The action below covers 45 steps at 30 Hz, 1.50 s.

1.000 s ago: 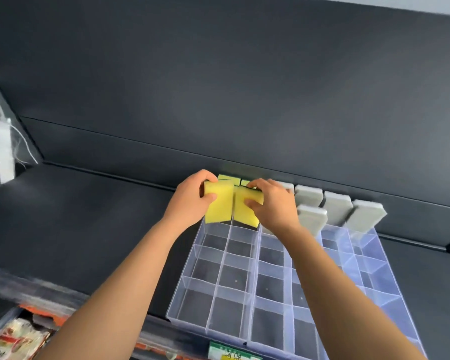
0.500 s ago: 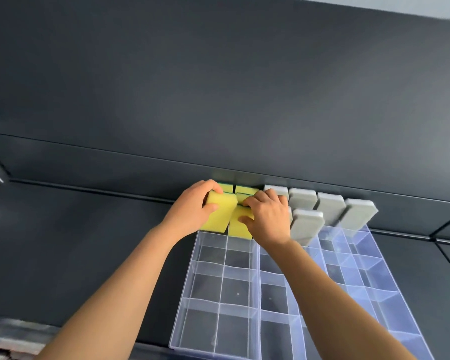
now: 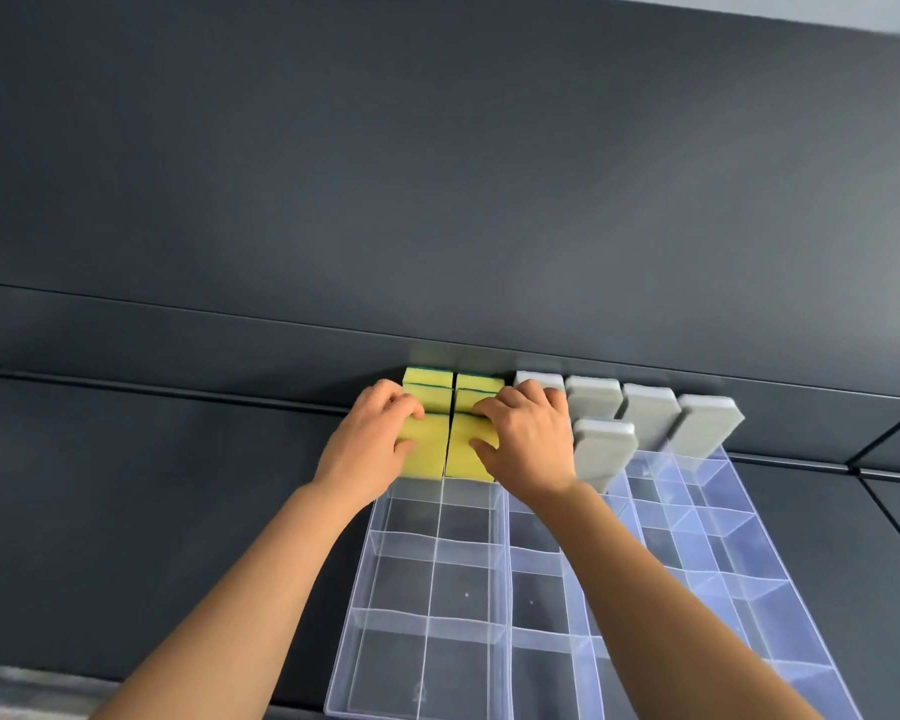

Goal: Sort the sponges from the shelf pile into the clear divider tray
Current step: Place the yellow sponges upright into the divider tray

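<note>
- Left grip (image 3: 372, 446) clamped a yellow sponge (image 3: 427, 452) at the tray's (image 3: 401, 584) far end.
- Right grip (image 3: 528, 444) clamped a second yellow sponge (image 3: 463, 454) alongside, half-hiding a grey sponge (image 3: 536, 379).
- Tray's near-right corner was cut off.

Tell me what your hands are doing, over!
Left hand grips left yellow sponge, right hand grips right yellow sponge. Both upright, far end of clear divider tray. Grey sponges alongside, nothing blocking.
</note>
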Motion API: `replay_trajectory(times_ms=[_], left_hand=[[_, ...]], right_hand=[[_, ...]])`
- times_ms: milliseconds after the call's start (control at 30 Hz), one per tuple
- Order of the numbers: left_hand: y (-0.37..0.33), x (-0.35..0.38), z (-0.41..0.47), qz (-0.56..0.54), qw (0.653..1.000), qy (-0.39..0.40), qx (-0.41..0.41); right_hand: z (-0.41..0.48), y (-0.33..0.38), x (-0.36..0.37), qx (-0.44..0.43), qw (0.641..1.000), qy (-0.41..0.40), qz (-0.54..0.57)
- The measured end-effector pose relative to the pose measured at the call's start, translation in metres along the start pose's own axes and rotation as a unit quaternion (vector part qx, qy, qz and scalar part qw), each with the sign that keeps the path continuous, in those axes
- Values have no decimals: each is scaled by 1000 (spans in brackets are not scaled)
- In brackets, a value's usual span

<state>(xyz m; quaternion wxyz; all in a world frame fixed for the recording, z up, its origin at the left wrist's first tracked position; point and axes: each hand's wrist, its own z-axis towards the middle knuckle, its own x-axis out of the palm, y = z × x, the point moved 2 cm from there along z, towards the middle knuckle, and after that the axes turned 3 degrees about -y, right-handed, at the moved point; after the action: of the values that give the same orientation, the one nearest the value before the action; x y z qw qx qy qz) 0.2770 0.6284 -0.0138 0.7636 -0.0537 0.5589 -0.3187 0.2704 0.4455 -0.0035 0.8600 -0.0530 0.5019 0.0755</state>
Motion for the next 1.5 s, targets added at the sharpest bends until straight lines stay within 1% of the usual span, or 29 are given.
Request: replay_trajectory(times_ms=[100, 167, 267, 533, 767, 1000, 1100, 1233, 1400, 1500], left_hand=[[-5, 2, 4, 73, 995, -37, 62], [-7, 4, 5, 93, 991, -40, 85], [-7, 6, 5, 86, 993, -36, 79], [-10, 4, 1, 122, 990, -36, 67], [-31, 6, -3, 137, 984, -49, 101], [-85, 28, -6, 162, 971, -63, 165], [-118, 48, -11, 160, 965, -65, 199], [-182, 78, -23, 132, 965, -53, 220], [-263, 115, -42, 115, 961, -30, 251], [-309, 138, -53, 105, 959, -14, 263]], right_hand=[[1, -2, 1, -5, 1000, -12, -3], [0, -1, 3, -8, 1000, -14, -5], [-2, -1, 4, -13, 1000, -27, 6], [-9, 0, -5, -1, 999, -37, 25], [-35, -15, -24, 23, 998, -52, 20], [-80, -50, -50, 61, 997, -35, -10], [-108, -78, -66, 90, 995, -30, -30], [-158, -130, -89, 137, 989, -8, -57], [-222, -192, -119, 186, 980, 38, -58], [-260, -230, -135, 210, 974, 52, -59]])
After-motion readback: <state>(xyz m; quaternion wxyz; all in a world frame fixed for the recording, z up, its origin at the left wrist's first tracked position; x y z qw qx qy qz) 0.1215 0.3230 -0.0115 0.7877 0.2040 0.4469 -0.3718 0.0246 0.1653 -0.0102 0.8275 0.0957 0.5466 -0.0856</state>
